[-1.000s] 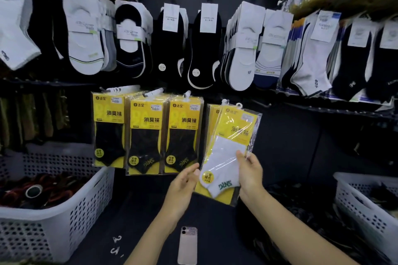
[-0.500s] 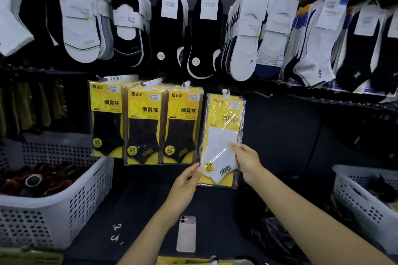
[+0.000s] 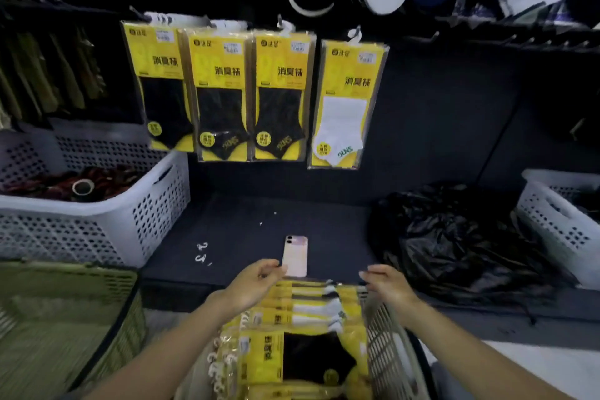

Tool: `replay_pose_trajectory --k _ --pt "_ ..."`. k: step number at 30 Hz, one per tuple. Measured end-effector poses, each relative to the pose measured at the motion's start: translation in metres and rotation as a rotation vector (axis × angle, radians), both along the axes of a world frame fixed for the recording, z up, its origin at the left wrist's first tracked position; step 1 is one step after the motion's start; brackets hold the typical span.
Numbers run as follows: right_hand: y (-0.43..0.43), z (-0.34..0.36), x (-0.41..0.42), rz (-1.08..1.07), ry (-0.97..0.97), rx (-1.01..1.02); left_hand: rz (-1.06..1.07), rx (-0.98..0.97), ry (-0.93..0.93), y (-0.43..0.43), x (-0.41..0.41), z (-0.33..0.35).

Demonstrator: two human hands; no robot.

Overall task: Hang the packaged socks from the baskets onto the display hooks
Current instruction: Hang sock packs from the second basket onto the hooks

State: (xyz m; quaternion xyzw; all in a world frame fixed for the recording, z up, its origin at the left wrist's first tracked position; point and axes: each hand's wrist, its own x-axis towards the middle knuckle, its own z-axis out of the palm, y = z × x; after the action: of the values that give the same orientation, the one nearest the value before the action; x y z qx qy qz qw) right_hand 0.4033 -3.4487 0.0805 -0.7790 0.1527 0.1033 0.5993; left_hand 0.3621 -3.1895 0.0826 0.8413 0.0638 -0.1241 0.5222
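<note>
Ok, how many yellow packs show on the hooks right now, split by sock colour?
Black-sock packs: 3
White-sock pack: 1
Total: 4
This counts front faces only; any packs hanging behind them are hidden.

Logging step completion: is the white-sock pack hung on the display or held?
Hung. The white-sock pack dangles from its hanger beside black-sock packs; left hand and right hand hover over the basket.

Left hand [image 3: 256, 281] and right hand [image 3: 386, 282] are bare (forearms likewise uncovered).
</note>
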Motion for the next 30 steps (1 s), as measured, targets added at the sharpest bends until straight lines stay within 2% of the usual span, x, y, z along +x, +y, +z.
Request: replay_pose_trajectory --k 2,5,11,15,21,24,27,30 --pt "-0.006 -0.029 -0.013 0.135 0.021 -0.070 0.006 0.096 0.033 0.012 -0.013 -0.030" --pt "-0.016 -0.067 -0.025 0.290 0.161 -0.166 0.033 0.192 0.069 0.030 -0.034 -0.072" --pt "-0.022 -0.118 -0.036 0.329 0.176 -0.270 0.095 0.050 0.216 0.041 -0.071 -0.124" --pt "-0.023 -0.130 -0.034 0.302 0.194 -0.261 0.185 0.040 0.162 0.020 -0.077 -0.136" --pt "-0.023 -0.126 -0.034 0.387 0.238 -0.118 0.277 -0.012 0.086 0.006 -0.075 -0.139" --pt "-0.014 -0.110 -0.029 0.394 0.179 -0.061 0.342 -0.061 0.120 0.011 -0.075 -0.137" --pt "-0.003 -0.084 -0.022 0.407 0.097 -0.028 0.319 -0.097 0.105 0.018 -0.074 -0.135" --pt "0.007 -0.046 -0.015 0.309 -0.008 0.051 0.367 -0.141 0.073 0.017 -0.063 -0.110"
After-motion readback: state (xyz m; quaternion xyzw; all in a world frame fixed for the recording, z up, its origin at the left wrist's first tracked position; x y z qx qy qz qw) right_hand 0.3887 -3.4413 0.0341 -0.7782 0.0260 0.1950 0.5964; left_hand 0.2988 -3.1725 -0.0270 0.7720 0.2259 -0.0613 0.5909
